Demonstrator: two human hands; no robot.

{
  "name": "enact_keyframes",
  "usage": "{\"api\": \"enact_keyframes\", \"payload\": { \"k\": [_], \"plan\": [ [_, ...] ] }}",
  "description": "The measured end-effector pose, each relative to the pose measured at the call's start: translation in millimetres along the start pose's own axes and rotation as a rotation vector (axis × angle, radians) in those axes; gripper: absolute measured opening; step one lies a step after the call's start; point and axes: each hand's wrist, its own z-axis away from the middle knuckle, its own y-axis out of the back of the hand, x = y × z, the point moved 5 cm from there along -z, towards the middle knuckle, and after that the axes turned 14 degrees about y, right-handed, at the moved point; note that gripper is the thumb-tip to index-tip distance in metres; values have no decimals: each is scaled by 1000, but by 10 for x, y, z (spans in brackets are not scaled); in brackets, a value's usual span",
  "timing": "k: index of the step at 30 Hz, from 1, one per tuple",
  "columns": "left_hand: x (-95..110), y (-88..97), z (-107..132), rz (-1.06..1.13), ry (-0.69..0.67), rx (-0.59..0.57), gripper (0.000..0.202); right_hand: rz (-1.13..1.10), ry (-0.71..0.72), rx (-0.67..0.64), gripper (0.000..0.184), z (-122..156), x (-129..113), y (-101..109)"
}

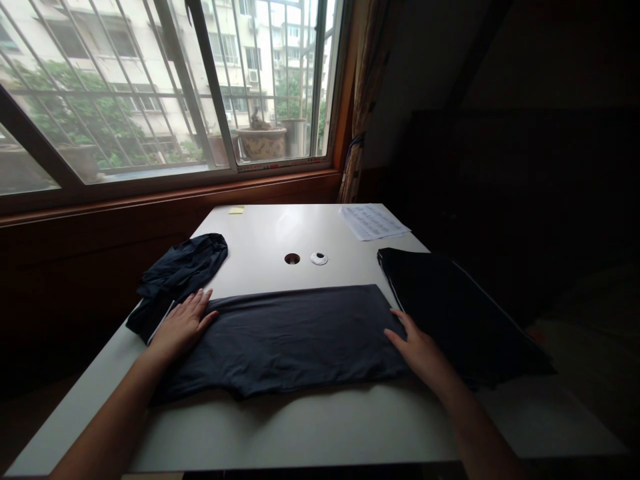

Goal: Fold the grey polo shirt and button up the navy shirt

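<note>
A pair of dark grey-blue trousers (300,340) lies folded lengthwise and spread flat across the white table. My left hand (183,323) rests flat on their left end, fingers spread, beside a strip with a white edge. At the right end, my right hand (413,343) touches the border of the cloth with thumb and forefinger apart; its other fingers are partly hidden. Just beyond my left hand sits a crumpled dark garment (185,263). To the right of my right hand lies a flat stack of dark cloth (460,313).
Printed sheets (373,222) lie at the table's far right corner, and a yellow sticky note (237,209) at the far left. A round hole (292,259) and a white cap (319,258) are in the middle of the white table (270,233). A barred window stands behind.
</note>
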Motion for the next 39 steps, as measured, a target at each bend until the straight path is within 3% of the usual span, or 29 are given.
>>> {"api": "enact_keyframes", "payload": {
  "k": [6,11,15,20,24,28,31,34,37,39],
  "plan": [
    [46,130,80,69,-121,163,65,-275,-36,143,52,-51,17,135],
    [58,194,206,51,-262,118,55,-518,-63,179,50,-112,46,236],
    [-106,208,269,80,-261,73,56,-677,-125,193,53,-144,-15,336],
    [-388,199,342,138,-218,116,61,-742,-119,256,55,-253,-283,445],
    [-443,112,428,117,-201,147,60,-773,10,308,50,-515,-825,499],
    [-434,34,467,111,-171,165,59,-684,285,261,32,-773,-1828,411],
    [-453,-7,466,109,-183,148,58,-522,563,174,29,-672,-2756,130],
    [-495,-22,467,109,-186,149,58,-391,903,-53,38,-266,-3528,-321],
    [-501,-16,479,110,-189,141,58,-351,1151,-242,42,120,-3801,-653],
    [-485,-4,486,101,-183,135,58,-309,1075,-266,39,128,-3654,-741]
  ]
}}
